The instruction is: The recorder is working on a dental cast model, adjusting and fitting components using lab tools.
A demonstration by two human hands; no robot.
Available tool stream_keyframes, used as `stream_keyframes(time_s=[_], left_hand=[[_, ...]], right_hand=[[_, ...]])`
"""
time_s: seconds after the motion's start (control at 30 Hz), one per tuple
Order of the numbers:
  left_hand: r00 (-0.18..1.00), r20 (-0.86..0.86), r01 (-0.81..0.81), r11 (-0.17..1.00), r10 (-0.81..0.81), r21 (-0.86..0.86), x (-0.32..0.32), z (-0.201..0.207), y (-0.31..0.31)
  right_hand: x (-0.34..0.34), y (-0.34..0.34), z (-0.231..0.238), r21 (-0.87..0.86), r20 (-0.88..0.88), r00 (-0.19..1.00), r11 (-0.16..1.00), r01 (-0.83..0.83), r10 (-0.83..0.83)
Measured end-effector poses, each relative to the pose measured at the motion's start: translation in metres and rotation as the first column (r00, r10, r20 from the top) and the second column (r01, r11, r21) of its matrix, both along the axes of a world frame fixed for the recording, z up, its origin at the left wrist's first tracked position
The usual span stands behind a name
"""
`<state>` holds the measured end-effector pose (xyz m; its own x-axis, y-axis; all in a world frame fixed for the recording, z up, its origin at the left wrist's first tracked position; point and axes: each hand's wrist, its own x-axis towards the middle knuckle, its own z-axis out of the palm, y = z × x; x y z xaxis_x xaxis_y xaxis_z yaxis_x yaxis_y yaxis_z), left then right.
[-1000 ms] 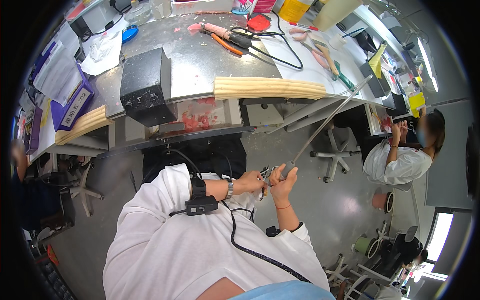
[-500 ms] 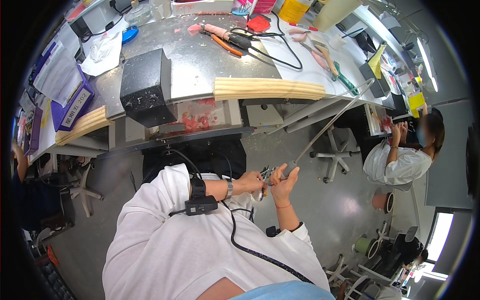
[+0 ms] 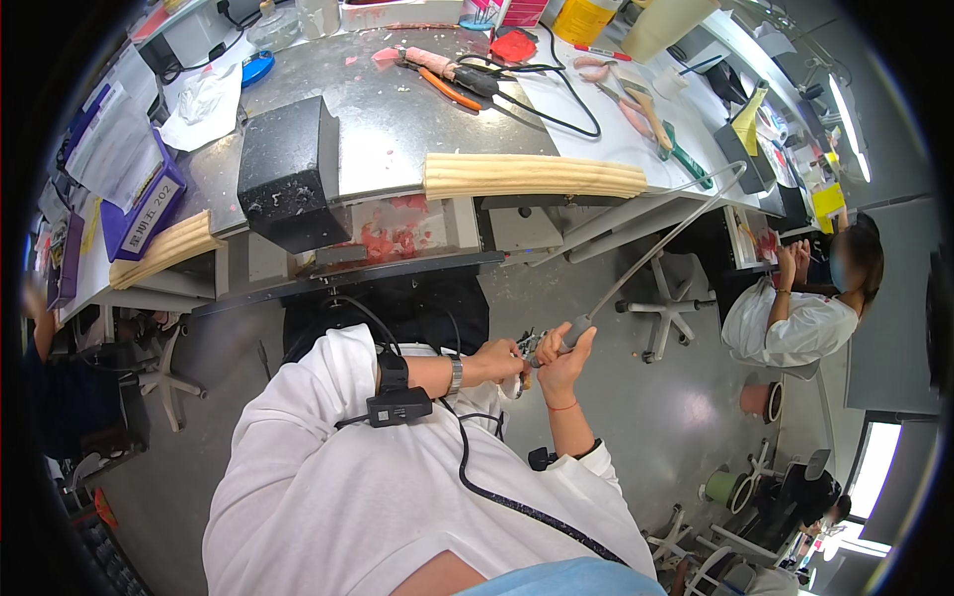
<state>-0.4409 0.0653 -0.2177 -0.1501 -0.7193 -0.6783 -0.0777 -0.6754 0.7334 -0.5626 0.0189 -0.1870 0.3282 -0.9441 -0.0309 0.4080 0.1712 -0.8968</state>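
Observation:
My right hand is closed around a grey rotary handpiece. From its upper end a thin, pale flexible cord runs up and right past the bench edge. My left hand, with a metal watch band at its wrist, meets the right one over my lap. Its fingers are closed on a small piece with silvery metal parts and a whitish lower part, possibly a hinged frame with a model. The handpiece's working tip is hidden by my fingers.
Ahead stands a metal-topped bench with a black box and a wooden edge strip. An open drawer holds pink scraps. An orange-handled tool and pliers lie on top. A co-worker sits at right.
Both hands keep nearly the same place and grip. The cord's upper bend has shifted very slightly; little else differs.

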Motion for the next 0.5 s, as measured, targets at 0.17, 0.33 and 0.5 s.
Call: stream_keyframes(time_s=[0.17, 0.33, 0.5], left_hand=[[1.0, 0.006, 0.004, 1.0, -0.004, 0.008, 0.0, 0.002, 0.0], [1.0, 0.014, 0.003, 1.0, -0.003, 0.006, -0.001, -0.004, -0.001], [1.0, 0.008, -0.005, 1.0, 0.006, -0.003, -0.002, -0.006, 0.0]], right_hand=[[0.005, 0.001, 0.011, 0.08, -0.049, 0.998, 0.995, 0.052, -0.049], [0.006, -0.001, 0.015, 0.13, -0.036, 0.998, 0.99, 0.056, -0.052], [0.004, -0.003, 0.012, 0.166, -0.022, 0.998, 0.984, 0.061, -0.058]])
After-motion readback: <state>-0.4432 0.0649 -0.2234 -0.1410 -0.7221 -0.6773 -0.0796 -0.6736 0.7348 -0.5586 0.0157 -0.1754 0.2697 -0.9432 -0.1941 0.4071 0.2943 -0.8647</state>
